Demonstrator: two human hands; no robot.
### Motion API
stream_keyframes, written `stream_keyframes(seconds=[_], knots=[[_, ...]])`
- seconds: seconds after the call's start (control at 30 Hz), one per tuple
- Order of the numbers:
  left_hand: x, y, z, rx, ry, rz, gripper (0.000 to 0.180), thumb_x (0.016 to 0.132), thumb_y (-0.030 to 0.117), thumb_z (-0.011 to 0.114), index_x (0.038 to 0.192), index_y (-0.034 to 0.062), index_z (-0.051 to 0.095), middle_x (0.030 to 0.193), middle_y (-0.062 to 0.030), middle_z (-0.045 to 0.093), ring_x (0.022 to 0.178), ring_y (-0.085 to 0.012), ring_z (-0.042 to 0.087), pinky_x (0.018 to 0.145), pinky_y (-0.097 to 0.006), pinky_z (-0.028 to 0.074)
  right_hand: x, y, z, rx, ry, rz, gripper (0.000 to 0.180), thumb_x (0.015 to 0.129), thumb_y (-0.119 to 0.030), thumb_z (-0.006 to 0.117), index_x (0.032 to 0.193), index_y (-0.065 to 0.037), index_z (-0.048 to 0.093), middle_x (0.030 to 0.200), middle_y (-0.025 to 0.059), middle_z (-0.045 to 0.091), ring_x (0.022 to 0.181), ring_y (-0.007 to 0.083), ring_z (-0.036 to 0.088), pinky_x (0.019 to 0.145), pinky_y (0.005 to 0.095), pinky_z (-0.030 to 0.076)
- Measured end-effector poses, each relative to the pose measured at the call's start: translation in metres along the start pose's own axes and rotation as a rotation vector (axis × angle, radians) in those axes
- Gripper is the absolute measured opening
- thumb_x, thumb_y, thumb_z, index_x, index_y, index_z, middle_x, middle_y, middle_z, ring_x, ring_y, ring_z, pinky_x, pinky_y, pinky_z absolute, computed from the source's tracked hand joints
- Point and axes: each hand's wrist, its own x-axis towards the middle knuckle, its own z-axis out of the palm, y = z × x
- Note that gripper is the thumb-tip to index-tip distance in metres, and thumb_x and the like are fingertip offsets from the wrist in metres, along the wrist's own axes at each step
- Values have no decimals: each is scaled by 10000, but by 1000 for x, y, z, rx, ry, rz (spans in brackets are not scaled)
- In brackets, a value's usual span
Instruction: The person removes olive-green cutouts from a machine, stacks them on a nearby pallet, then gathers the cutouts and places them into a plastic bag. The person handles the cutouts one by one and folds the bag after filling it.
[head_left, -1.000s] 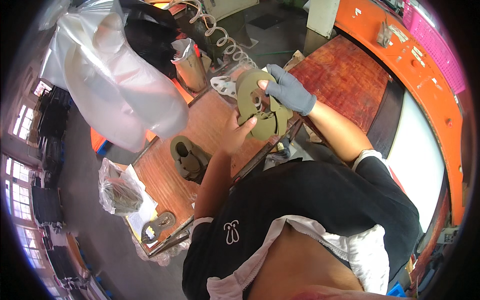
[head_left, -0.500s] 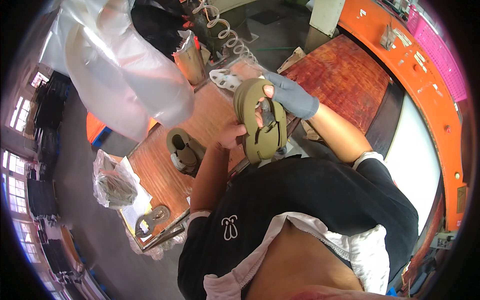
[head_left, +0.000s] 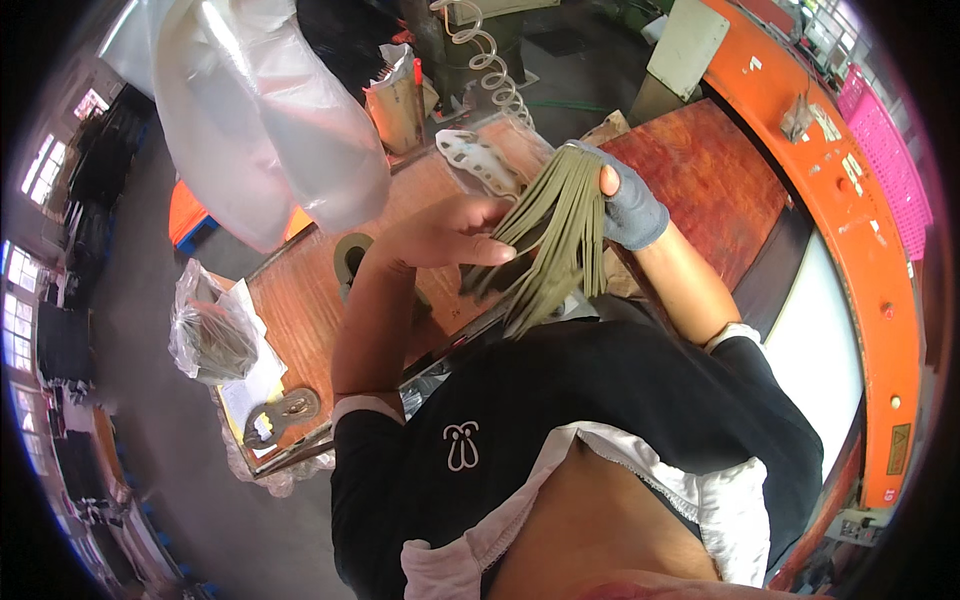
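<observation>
My right hand (head_left: 632, 205), in a grey glove with the thumb tip bare, is closed around the upper end of a stack of olive shoe-upper pieces (head_left: 560, 225). Their thin edges spread downward like a fan. My bare left hand (head_left: 450, 232) is at the stack's left side, thumb against the edges and fingertips partly hidden behind them. Under the left hand, a dark part of the pieces is blurred. Another olive stack (head_left: 350, 258) lies on the wooden tabletop (head_left: 300, 320), mostly covered by my left forearm.
White cut-out pieces (head_left: 480, 160) lie at the table's far end, beside a container of tools (head_left: 395, 105). Clear plastic sheeting (head_left: 270, 130) hangs at left. A bagged bundle (head_left: 212, 335) and a sole-shaped piece (head_left: 280, 418) sit near the left corner. An orange machine (head_left: 850, 200) curves along the right.
The stack has gone from lying flat-faced toward me to edge-on and fanned. My left hand has moved up along its left side; my right hand still grips the upper end.
</observation>
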Motion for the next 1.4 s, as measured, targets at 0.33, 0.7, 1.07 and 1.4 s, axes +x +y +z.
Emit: stream_keyframes(seconds=[0.33,0.7,1.07,1.4], knots=[[-2,-2,-21,300,-17,58,406,809,331,604,1029,-9,574,863,-42,583,803,-106,512,735,-266,411,2,2,2,-6,21,30,821,694,-576,665,1215,21,448,1112,98,548,1010,179,535,862,315,443],[-3,6,-15,285,15,-50,377,822,276,590,1062,-15,576,899,-45,612,839,-95,527,750,-257,420,-3,1,-1,-16,73,50,845,660,-588,687,1204,18,457,1092,104,564,986,188,555,855,324,457],[5,-22,4,8,113,51,469,851,265,573,1206,-23,470,1068,-74,580,1004,-148,526,889,-288,398,-4,8,-6,129,95,49,778,734,-535,644,1254,-3,417,1162,136,541,1054,231,543,905,361,447],[16,-78,51,-518,151,183,619,868,231,578,1354,-6,277,1304,-89,406,1228,-183,351,1029,-338,272,0,35,-26,178,202,102,627,837,-467,555,1253,-14,436,1176,118,539,1062,216,534,914,353,439]])
